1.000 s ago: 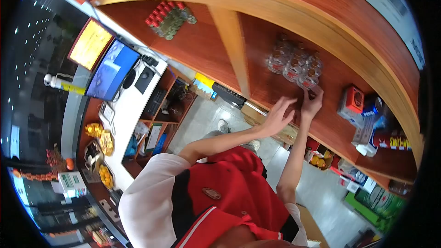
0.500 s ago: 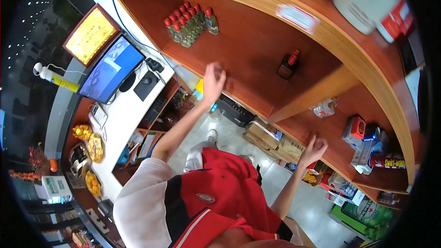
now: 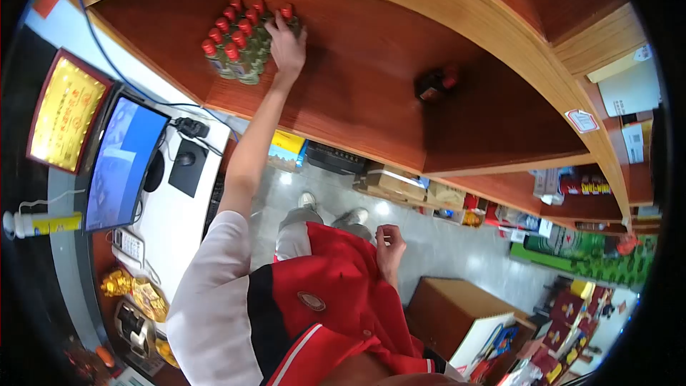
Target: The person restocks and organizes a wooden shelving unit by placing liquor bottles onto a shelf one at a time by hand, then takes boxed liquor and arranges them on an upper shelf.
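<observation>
My left hand [image 3: 287, 46] reaches onto the wooden shelf [image 3: 350, 93], at the right side of a tight group of small clear bottles with red caps [image 3: 239, 46]. Its fingers touch or cover part of the bottles on that side; what they grip is hidden. One red-capped bottle [image 3: 288, 13] stands just behind the fingers. My right hand [image 3: 390, 241] hangs low near my body over the floor, fingers curled together; anything inside them is too small to make out. Farther right on the shelf is a dark bottle with a red cap [image 3: 433, 86].
A monitor [image 3: 127, 164], a mouse [image 3: 186, 159] and a phone [image 3: 130, 246] stand on the white desk at the left. Cardboard boxes [image 3: 393, 182] lie beneath the shelf. A brown carton [image 3: 450, 307] is on the floor at the right, near green boxes [image 3: 579, 254].
The view has turned toward the red-capped bottles. My left hand has moved up to them. My right hand has left the shelf and dropped toward my body.
</observation>
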The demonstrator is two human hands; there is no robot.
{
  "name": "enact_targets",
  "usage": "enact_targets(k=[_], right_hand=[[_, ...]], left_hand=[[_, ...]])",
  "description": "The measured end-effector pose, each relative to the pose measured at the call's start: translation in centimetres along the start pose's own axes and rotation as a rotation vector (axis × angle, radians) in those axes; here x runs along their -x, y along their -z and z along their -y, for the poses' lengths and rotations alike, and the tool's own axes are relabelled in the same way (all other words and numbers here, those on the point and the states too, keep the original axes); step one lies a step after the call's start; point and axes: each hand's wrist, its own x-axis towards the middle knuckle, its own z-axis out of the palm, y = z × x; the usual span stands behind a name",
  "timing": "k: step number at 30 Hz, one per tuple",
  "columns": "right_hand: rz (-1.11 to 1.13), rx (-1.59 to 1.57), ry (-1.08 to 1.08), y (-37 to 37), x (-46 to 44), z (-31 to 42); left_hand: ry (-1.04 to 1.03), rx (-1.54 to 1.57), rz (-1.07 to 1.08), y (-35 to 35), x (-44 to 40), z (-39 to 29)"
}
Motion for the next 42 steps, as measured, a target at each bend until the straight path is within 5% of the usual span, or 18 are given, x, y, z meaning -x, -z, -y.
enact_targets(k=[15,25,30,33,38,40,42], right_hand=[[0.024,-0.016,0.014,-2.4,-0.8,1.6],[0.06,-0.093,-0.039,-3.0,-0.8,1.4],[0.251,-0.479,-0.117,-4.6,-3.1,4.9],[0.277,-0.56,-0.081,-5.0,-3.7,8.0],[0.259,-0.609,-0.063,-3.2,-3.0,12.1],[0.193,-0.372,0.238,-2.2,-2.7,13.2],[0.189,-0.199,0.32,-0.6,-2.8,12.4]], left_hand=[[0.026,-0.061,0.078,-1.2,1.3,-2.5],[-0.155,0.174,0.062,1.4,3.4,-0.9],[0.318,0.926,0.624,6.6,7.8,-1.8],[0.442,1.277,0.767,9.0,12.0,-2.2],[0.514,1.493,0.998,12.7,20.4,-2.0],[0.537,1.55,1.024,14.0,24.3,-2.9],[0.675,1.574,0.998,15.1,28.1,-4.7]])
